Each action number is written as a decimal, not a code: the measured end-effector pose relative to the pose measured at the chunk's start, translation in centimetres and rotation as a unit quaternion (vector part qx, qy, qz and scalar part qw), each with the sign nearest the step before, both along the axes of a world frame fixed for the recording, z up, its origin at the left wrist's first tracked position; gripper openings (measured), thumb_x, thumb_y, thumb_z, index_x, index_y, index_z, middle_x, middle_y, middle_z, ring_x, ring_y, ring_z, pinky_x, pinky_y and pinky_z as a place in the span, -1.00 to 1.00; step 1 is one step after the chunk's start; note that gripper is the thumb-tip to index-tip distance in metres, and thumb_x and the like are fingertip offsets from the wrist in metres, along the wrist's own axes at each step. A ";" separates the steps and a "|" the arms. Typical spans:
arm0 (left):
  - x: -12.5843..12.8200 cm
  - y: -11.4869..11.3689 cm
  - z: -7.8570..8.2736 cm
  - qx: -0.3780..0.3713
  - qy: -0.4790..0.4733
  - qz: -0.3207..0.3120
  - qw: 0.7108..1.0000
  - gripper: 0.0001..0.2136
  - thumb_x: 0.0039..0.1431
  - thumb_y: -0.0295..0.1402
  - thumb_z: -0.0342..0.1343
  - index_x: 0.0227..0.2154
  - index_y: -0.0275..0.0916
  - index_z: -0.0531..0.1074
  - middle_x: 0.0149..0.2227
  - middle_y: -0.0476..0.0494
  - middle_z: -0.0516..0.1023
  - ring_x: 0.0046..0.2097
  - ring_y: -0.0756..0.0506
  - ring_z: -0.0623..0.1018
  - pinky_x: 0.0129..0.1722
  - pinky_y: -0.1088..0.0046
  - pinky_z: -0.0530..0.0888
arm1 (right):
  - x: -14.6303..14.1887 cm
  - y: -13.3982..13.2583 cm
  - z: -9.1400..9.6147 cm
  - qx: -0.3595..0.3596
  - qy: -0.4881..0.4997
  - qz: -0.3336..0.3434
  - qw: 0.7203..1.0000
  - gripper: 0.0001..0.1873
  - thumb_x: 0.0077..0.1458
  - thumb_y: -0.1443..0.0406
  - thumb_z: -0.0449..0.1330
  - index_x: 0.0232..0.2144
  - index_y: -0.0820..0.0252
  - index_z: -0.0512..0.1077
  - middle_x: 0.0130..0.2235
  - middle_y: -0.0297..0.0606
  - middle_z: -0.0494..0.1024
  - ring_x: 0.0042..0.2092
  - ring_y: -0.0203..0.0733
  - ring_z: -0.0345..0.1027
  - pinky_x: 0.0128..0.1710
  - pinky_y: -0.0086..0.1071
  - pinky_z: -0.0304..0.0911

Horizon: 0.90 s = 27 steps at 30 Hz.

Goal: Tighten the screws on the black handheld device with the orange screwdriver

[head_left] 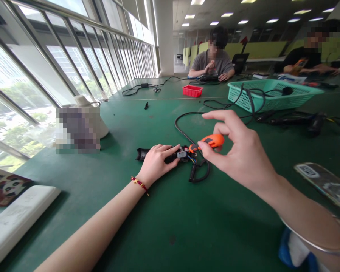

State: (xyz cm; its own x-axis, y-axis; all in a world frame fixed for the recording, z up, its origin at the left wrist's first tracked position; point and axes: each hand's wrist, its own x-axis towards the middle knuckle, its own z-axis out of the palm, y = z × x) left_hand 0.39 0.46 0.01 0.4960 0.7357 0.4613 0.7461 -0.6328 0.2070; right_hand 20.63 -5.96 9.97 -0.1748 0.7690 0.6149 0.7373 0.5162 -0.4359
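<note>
A black, opened-up device (143, 154) with a barrel-like end lies on the green table (147, 234); its kind I cannot tell. Coloured wires and small parts show at its right end, where a black cord (206, 173) leaves it. My left hand (158, 160) rests over the device, thumb and fingers gripping it against the table. In my right hand (238, 147) is an orange and black screwdriver (211, 142), held between thumb and fingers with the index finger raised. The screwdriver slants down left to the exposed parts; its tip is too small to make out.
Behind stand a small red basket (192, 91) and a teal basket (272, 98) with cables. A pale jug (101, 126) is at left, a white bar-shaped object (22, 223) nearer. At right lies a phone (325, 185). Two people (212, 56) sit across the table.
</note>
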 end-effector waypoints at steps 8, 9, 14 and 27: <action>0.0 0.0 0.0 0.000 -0.001 -0.001 1.000 -0.63 0.14 -0.24 0.04 0.01 -0.17 0.40 -0.15 -0.14 0.54 -0.17 -0.12 0.49 -0.08 0.29 0.38 | 0.0 0.1 0.0 0.022 -0.016 0.005 1.000 -0.62 -0.05 0.29 0.14 -0.11 0.16 0.30 -0.53 -0.40 0.29 -0.42 -0.21 0.25 -0.23 -0.28 0.22; 0.0 0.0 -0.1 0.000 -0.001 -0.001 1.000 -0.63 0.14 -0.24 0.03 0.01 -0.17 0.40 -0.15 -0.14 0.54 -0.17 -0.12 0.49 -0.08 0.29 0.38 | 0.0 0.1 0.0 0.029 -0.012 0.014 0.999 -0.58 -0.05 0.30 0.14 -0.08 0.15 0.28 -0.47 -0.36 0.33 -0.39 -0.20 0.27 -0.22 -0.27 0.23; 0.0 0.1 -0.1 -0.001 0.001 -0.002 1.000 -0.64 0.15 -0.23 0.02 0.00 -0.17 0.41 -0.13 -0.14 0.53 -0.17 -0.12 0.49 -0.08 0.29 0.38 | -0.1 -0.1 0.1 0.040 -0.050 0.020 0.998 -0.72 -0.04 0.29 0.14 -0.20 0.11 0.34 -0.61 -0.46 0.24 -0.48 -0.24 0.22 -0.22 -0.27 0.22; 0.0 0.0 0.1 -0.002 -0.006 -0.003 1.000 -0.65 0.13 -0.26 0.03 -0.01 -0.18 0.41 -0.14 -0.14 0.54 -0.17 -0.12 0.49 -0.08 0.29 0.38 | -0.1 -0.1 0.1 0.060 -0.044 0.010 0.997 -0.73 -0.06 0.32 0.14 -0.22 0.11 0.33 -0.54 -0.41 0.32 -0.44 -0.21 0.28 -0.21 -0.24 0.20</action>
State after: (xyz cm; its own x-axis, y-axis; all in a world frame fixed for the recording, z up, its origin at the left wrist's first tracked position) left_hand 0.39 0.44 0.09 0.4957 0.7342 0.4639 0.7392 -0.6371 0.2185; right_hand 20.53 -6.10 10.11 -0.2463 0.6871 0.6836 0.7589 0.5754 -0.3050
